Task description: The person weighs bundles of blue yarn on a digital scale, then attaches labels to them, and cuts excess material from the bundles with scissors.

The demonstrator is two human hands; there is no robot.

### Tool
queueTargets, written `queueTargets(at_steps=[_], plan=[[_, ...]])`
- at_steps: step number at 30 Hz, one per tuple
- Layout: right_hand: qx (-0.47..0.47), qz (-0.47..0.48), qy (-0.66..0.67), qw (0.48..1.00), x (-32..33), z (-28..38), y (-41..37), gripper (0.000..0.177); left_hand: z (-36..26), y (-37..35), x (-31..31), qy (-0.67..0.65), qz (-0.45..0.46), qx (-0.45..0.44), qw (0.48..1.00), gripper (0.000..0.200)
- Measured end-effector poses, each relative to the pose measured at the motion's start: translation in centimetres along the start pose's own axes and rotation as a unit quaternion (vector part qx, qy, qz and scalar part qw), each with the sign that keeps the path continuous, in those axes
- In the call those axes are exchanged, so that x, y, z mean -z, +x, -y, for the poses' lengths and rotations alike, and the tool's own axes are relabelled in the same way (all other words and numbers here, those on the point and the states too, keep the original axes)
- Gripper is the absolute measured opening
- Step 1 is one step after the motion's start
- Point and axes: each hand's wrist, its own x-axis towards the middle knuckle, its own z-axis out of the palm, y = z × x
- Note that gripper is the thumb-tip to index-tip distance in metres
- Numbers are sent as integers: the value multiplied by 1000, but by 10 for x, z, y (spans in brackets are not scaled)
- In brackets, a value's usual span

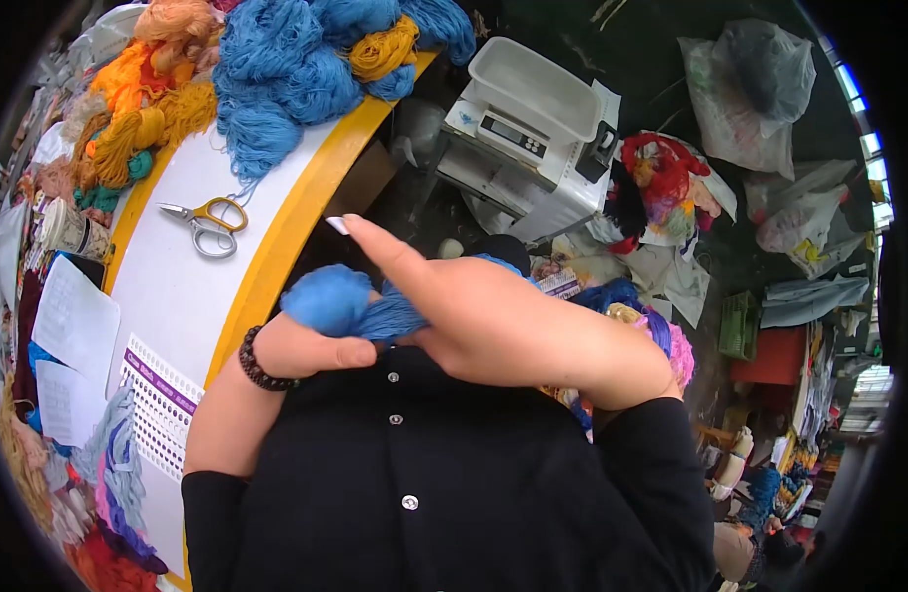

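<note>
A bundle of blue yarn point(330, 299) is held between my two hands in front of my chest. My left hand point(311, 351), with a dark beaded bracelet at its wrist, is closed on the yarn; its thumb points right and its other fingers are mostly hidden. My right hand point(444, 311) grips the stretch of yarn on the right, with one finger stretched out up and left above it. Gold-and-grey scissors point(214, 225) lie on the white table point(168, 296) to the left. A large heap of blue yarn point(281, 74) sits at the table's far end.
Orange and mustard yarn point(148, 109) lines the table's left side, near papers point(69, 326) and a printed purple-and-white sheet point(163, 400). Ahead stands a scale with a white tray point(536, 87). Plastic bags point(750, 99), red yarn point(661, 173) and a green basket point(738, 326) are on the right.
</note>
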Motion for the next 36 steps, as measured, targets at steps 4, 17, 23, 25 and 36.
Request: queueTargets(at_steps=[4,17,23,25,36], plan=[[102,-64,197,973,-23,-29,3,70,-27,-13,-3,46,-40,78,995,22],[121,-277,311,901,-52,-53,16,19,-28,-5,-9,28,-200,130,971,19],[121,-344,175,915,-52,-55,25,48,-28,-5,-7,31,-184,115,976,20],[142,-206,276,928,-47,-63,30,65,-32,-4,-8,28,-179,124,976,22],[-38,136,398,906,-16,-52,35,39,-48,-2,8,24,-82,195,977,26]])
